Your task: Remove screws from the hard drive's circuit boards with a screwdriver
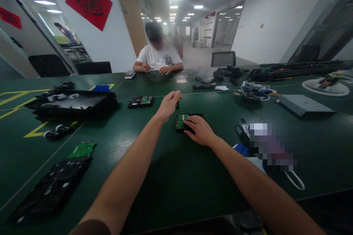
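A black hard drive with a green circuit board facing up lies in the middle of the dark green table. My right hand lies flat on its right part, fingers spread and pressing it down. My left hand hovers just above and behind the drive, fingers closed round a small dark tool whose tip points down. The tool's full shape is hidden by my fingers.
A second hard drive lies further back. A black tray sits at the left, a black panel and green board at near left. Cables, a grey box and tools lie right. A person sits across.
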`<state>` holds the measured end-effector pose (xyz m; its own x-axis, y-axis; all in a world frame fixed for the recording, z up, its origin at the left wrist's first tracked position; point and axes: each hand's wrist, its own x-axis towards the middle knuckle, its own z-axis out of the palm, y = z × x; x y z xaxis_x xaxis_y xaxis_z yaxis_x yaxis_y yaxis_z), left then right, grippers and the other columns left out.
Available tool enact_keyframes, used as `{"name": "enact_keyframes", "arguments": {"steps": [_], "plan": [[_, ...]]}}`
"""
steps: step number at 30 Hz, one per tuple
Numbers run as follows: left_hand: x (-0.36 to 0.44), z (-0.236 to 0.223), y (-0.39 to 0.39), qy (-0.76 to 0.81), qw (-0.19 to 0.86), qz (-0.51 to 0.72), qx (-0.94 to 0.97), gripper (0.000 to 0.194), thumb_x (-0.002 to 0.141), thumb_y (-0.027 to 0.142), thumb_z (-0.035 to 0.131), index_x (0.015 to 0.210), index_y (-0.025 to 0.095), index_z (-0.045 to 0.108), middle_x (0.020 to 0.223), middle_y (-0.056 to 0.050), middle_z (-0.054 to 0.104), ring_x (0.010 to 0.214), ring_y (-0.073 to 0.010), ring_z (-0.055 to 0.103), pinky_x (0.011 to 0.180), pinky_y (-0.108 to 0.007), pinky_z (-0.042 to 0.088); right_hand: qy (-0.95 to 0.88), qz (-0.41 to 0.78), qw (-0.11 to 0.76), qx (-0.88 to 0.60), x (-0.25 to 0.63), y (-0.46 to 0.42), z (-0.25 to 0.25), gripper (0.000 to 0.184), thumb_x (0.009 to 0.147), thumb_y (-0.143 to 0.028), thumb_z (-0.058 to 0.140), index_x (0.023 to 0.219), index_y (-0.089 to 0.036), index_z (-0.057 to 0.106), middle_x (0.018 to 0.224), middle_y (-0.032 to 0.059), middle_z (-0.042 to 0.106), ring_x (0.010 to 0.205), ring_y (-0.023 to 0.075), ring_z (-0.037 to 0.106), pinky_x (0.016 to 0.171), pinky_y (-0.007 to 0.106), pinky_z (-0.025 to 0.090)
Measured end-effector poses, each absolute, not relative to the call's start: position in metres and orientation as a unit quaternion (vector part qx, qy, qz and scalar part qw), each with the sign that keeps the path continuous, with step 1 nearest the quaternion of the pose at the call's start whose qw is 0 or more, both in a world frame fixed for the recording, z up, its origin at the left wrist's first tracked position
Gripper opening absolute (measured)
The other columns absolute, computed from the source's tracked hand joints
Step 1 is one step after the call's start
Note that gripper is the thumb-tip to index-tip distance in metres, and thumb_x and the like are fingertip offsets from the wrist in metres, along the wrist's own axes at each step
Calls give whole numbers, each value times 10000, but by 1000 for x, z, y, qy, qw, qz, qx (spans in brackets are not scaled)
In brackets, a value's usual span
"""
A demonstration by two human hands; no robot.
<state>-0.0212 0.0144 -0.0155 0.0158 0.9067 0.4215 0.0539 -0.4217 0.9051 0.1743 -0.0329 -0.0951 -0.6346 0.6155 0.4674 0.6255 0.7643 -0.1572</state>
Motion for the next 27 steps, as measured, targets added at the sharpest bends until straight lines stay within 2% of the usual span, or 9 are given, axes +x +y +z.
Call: {"name": "enact_keyframes", "arguments": {"steps": [2,4,8,14,18,21,24,27], "plan": [[-25,-14,13,397,324,563,648,408,899,581,583,775,206,682,680,-5,543,676,-147,506,621,-269,405,-905,-11,255,-341,174,-33,-95,412,954,-390,592,1323,-207,616,1305,134,610,1247,298,533,1125,552,362],[-28,-13,13,395,326,556,655,373,891,556,611,822,198,695,701,-7,575,679,-146,519,630,-273,414,-905,-12,256,-339,174,-33,-95,408,956,-388,590,1319,-204,619,1302,133,610,1242,295,534,1124,545,365],[-29,-13,14,380,398,575,606,337,835,496,710,895,173,638,777,-29,672,713,-147,605,706,-291,472,-906,-13,256,-338,174,-33,-95,411,955,-378,591,1322,-195,615,1304,136,610,1243,295,530,1119,544,369],[-27,-13,15,360,477,572,562,328,826,460,724,888,158,614,864,-80,727,793,-165,675,789,-323,507,-905,-17,252,-343,174,-34,-94,412,962,-387,581,1327,-198,611,1310,132,608,1252,295,526,1127,543,366],[-30,-11,14,379,413,576,595,275,793,430,757,827,165,692,842,-52,711,781,-148,635,732,-271,484,-904,-14,256,-343,174,-34,-95,413,955,-384,592,1322,-196,616,1307,136,610,1248,293,530,1124,541,367],[-33,-7,13,405,371,569,612,265,787,438,752,832,177,748,820,-44,698,742,-149,608,619,-245,459,-904,-11,259,-339,174,-34,-95,411,951,-382,597,1321,-206,617,1305,134,611,1247,294,531,1114,542,376],[-36,-4,10,424,365,556,615,290,802,460,720,879,184,765,846,-56,699,710,-156,599,497,-229,425,-904,-12,258,-340,174,-33,-95,405,958,-386,587,1319,-206,617,1301,131,613,1245,292,533,1116,543,374],[-36,-4,10,418,390,555,605,285,830,434,679,967,192,743,893,-68,703,730,-169,622,453,-215,427,-905,-14,253,-343,174,-33,-94,406,960,-393,582,1320,-207,614,1302,131,613,1242,293,535,1119,551,367]]}}
